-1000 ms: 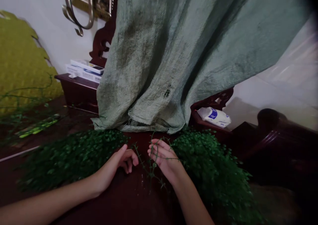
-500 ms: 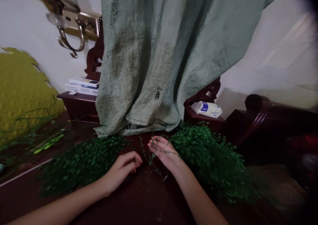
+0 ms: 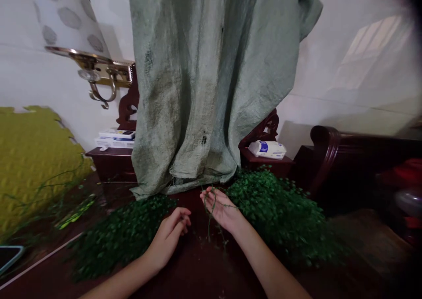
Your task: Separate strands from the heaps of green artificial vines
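Observation:
My right hand (image 3: 221, 209) is turned palm up, its fingers bent around a thin green vine stem (image 3: 211, 220) with small leaves. Parts of the stem hang below the fingers toward the dark red tabletop (image 3: 198, 268). To its left is my left hand (image 3: 172, 232), loosely curled with the thumb apart from the fingers and nothing visible in it. A heap of small-leaved greenery (image 3: 121, 233) lies beside the left hand. Another leafy green heap (image 3: 280, 211) spreads just right of the right hand.
A grey-green woven sack (image 3: 198, 92) hangs behind the hands. A wipes packet (image 3: 267, 149) and flat white boxes (image 3: 115, 140) rest on ledges either side. Loose stems (image 3: 62, 189) and a pale cord (image 3: 42, 259) lie left, near a yellow foam mat (image 3: 33, 158).
The view has tilted up and shifted, so more of the wall lamp shows. The right hand still holds the stem, which now hangs bunched closer to the fingers. The left hand remains curled.

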